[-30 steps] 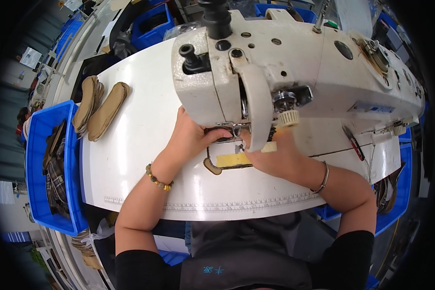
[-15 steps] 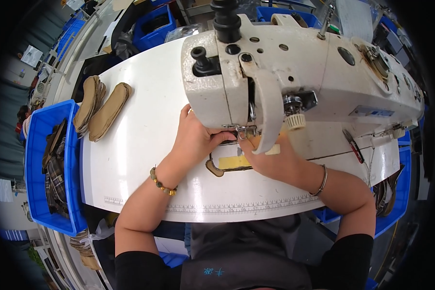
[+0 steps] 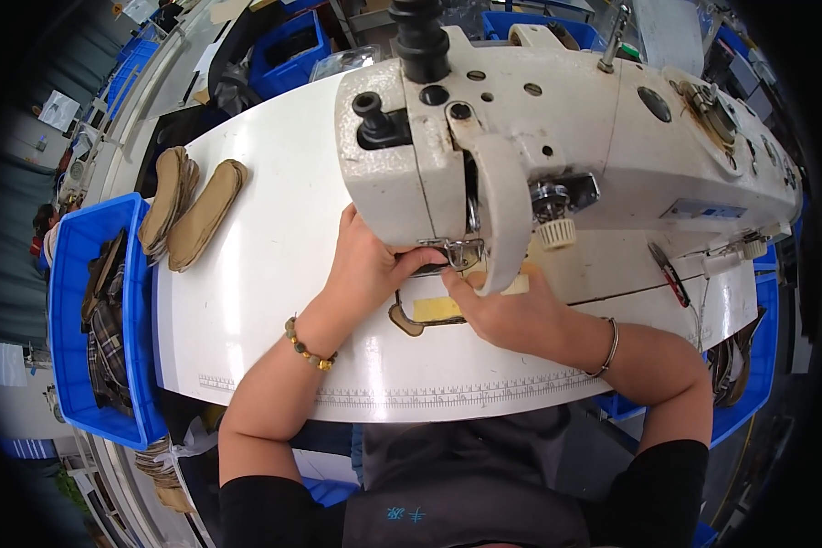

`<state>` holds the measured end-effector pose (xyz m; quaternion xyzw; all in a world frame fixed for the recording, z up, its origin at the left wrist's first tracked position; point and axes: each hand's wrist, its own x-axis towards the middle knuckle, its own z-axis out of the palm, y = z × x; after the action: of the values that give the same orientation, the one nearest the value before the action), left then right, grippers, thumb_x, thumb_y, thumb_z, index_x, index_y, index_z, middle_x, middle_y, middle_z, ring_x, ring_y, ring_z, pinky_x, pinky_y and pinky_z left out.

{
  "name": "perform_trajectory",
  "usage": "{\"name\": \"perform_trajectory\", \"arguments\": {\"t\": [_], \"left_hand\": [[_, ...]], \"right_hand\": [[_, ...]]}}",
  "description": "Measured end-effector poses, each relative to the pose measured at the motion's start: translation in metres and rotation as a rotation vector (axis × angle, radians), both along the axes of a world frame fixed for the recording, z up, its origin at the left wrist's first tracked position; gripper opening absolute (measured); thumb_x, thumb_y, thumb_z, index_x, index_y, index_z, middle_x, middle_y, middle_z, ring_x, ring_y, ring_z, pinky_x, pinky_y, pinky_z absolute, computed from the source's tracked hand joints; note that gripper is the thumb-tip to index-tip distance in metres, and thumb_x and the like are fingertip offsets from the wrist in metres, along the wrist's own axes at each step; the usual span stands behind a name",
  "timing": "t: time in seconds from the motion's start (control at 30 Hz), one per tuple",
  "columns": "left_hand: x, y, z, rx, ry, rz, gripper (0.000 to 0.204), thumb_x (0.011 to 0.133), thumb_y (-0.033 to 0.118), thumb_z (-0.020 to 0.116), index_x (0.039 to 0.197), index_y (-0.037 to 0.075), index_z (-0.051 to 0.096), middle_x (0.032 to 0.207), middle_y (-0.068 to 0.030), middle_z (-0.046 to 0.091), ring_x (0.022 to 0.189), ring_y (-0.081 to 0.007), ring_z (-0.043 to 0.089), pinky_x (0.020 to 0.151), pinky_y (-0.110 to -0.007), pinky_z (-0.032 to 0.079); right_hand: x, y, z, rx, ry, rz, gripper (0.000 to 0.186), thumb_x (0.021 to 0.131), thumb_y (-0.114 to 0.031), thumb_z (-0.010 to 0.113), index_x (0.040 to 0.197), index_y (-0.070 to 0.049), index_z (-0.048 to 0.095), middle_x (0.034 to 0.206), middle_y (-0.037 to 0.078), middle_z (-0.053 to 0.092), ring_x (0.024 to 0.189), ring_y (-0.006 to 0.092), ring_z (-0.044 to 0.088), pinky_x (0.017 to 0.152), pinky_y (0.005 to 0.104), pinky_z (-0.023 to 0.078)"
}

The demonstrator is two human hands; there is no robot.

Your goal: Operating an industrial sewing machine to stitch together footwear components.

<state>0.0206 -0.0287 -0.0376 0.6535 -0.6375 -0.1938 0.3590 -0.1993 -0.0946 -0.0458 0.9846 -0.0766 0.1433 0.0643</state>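
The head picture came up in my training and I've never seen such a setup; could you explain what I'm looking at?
A camera on the person's head looks down at their own bare hands; its wide lens bends straight edges. The big off-white machine is a sewing machine. Under its front end, the left hand has its thumb at a dark piece, and the right hand reaches in beside it. Their exact grip is partly hidden. A yellow strip lies nearby. On the white table also lie two stacks of tan pieces and a red-and-black hand tool. At left, a blue bin holds plaid cloth.
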Motion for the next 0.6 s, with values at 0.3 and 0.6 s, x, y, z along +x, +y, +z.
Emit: {"name": "perform_trajectory", "arguments": {"t": [0.3, 0.6], "left_hand": [[-0.006, 0.000, 0.008, -0.160, -0.160, 0.013, 0.021, 0.069, 0.027, 0.083, 0.087, 0.017, 0.079, 0.084, 0.0011, 0.073, 0.092, -0.0231, 0.062, 0.090, -0.039, 0.039], [-0.008, 0.001, 0.015, -0.130, -0.101, 0.022, 0.027, 0.068, 0.029, 0.084, 0.093, 0.019, 0.079, 0.088, 0.0023, 0.073, 0.097, -0.0223, 0.062, 0.093, -0.040, 0.036]], "right_hand": [[0.004, -0.003, 0.008, 0.089, -0.148, 0.093, 0.047, 0.070, -0.010, 0.064, 0.114, 0.005, 0.066, 0.063, 0.007, 0.062, 0.053, 0.0218, 0.062, 0.048, 0.0350, 0.047], [0.006, -0.011, -0.001, 0.220, -0.233, -0.046, 0.034, 0.076, -0.013, 0.066, 0.109, -0.004, 0.070, 0.057, 0.007, 0.058, 0.047, 0.0250, 0.059, 0.043, 0.0393, 0.045]]}}
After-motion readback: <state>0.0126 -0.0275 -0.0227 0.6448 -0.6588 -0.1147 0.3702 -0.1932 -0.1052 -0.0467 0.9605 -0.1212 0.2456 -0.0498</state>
